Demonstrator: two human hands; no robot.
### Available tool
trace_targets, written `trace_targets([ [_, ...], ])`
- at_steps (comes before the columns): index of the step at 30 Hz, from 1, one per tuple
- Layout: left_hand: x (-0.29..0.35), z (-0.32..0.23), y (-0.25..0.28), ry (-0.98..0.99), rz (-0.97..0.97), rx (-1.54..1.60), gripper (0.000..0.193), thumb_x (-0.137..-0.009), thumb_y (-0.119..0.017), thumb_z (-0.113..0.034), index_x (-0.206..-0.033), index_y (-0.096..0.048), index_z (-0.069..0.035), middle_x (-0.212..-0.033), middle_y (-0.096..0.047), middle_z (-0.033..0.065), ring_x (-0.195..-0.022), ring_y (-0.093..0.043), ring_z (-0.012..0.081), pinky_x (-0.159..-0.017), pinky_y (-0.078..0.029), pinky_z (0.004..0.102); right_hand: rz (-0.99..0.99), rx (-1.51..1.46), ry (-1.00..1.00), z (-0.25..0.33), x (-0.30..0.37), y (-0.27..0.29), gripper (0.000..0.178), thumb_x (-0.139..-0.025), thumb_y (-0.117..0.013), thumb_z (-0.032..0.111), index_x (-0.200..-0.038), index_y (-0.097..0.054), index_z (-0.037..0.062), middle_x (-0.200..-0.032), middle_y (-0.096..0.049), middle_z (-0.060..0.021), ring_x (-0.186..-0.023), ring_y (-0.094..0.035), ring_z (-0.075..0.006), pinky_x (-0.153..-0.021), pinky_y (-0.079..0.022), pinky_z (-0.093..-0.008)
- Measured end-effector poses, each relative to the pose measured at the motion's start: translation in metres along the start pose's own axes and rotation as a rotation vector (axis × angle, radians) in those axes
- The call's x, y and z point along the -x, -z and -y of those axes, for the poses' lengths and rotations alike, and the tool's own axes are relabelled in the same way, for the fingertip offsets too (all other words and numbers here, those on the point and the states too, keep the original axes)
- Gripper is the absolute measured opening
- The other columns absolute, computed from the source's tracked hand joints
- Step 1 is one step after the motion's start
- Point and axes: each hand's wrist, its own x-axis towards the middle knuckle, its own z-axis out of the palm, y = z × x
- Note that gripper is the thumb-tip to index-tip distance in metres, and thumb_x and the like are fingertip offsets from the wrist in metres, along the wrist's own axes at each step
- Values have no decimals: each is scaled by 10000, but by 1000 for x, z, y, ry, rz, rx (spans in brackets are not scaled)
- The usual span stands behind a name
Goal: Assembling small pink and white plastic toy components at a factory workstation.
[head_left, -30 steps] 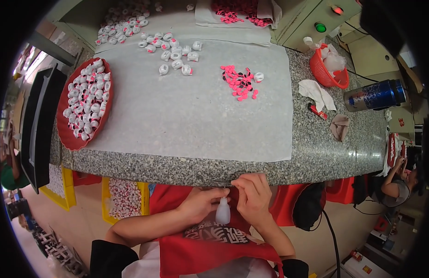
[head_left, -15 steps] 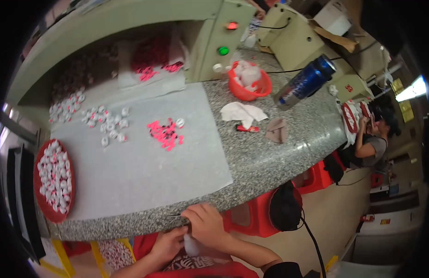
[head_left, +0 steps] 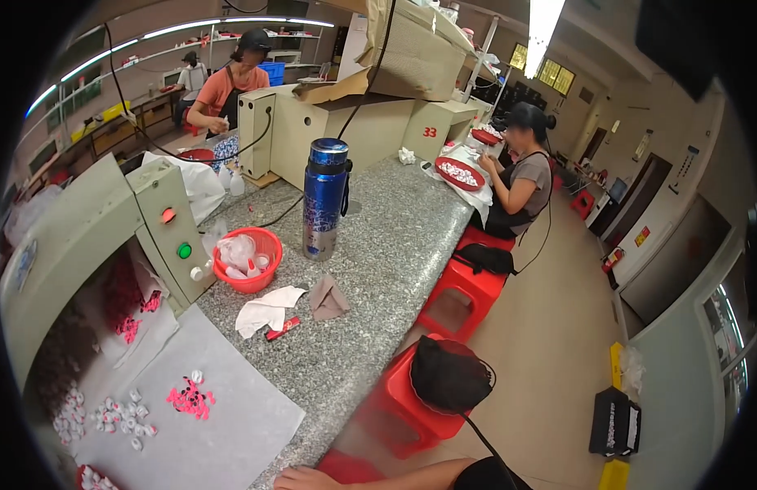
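My right hand (head_left: 306,478) rests at the counter's near edge, cut off by the picture's lower rim. Its fingers look bent and pressed together; whatever they hold is hidden below the rim. My left hand is out of the picture. Nearest the right hand is a white sheet (head_left: 231,412) on the speckled counter. On the sheet lie a small heap of pink and dark bits (head_left: 190,399) and a scatter of small white round pieces (head_left: 121,416). Part of a red tray (head_left: 86,476) of white pieces shows at the lower left.
A green arched machine (head_left: 84,212) stands at the left, with a red basket (head_left: 268,276) and blue bottle (head_left: 320,204) farther right. Cloths (head_left: 328,297) lie before them. Red stools (head_left: 403,400) line the counter. One person (head_left: 521,175) sits farther along; another (head_left: 231,90) works behind the machines.
The view has swung up and to the right. My left hand and the pale bottle by my hands have left the picture; my right hand now shows only at the lower rim.
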Motion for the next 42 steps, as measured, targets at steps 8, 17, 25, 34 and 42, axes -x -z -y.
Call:
trace_targets([
  [8, 12, -61, -67, -309, 56, -446, 282, -836, -539, -207, -1053, -549, -27, -1080, -568, 92, -967, -530, 175, -865, -407, 304, -168, -77, 19, -21, -25, 37, 239, -611, -532, 27, -842, -565, 82, -840, -536, -51, -791, -505, -235, -672, -438, -336],
  [17, 23, -104, -121, -1073, -426, -619, 108, -721, -602, 65, -793, -552, 2, -976, -539, 118, -937, -513, 180, -806, -411, 292, -353, 185, -61, -28, -86, 115, 286, -644, -675, 53, -926, -629, 78, -1007, -605, -84, -956, -558, -241, -793, -434, -359],
  [25, 20, -147, -111, -1270, -639, -476, 62, -744, -583, 58, -755, -555, 3, -918, -557, 106, -865, -527, 162, -783, -417, 275, 176, -523, -429, 27, -84, 34, 388, -684, -734, 164, -1012, -581, 27, -876, -632, -122, -796, -612, -166, -708, -475, -269],
  [34, -16, -259, -71, -1254, -760, -871, 130, -773, -577, -70, -858, -595, 28, -843, -578, 120, -707, -576, 210, -633, -454, 293, -154, -596, -422, -25, -137, 62, 287, -717, -666, 49, -975, -566, -25, -806, -617, -57, -738, -566, -103, -667, -450, -228],
  [42, -121, -270, -84, -849, -700, -1782, 267, -703, -599, -43, -969, -589, -29, -882, -513, 159, -759, -576, 324, -641, -481, 379, -578, -769, -459, -35, -193, 78, 345, -720, -639, 28, -1037, -519, -34, -812, -604, -64, -664, -549, -101, -554, -413, -213],
])
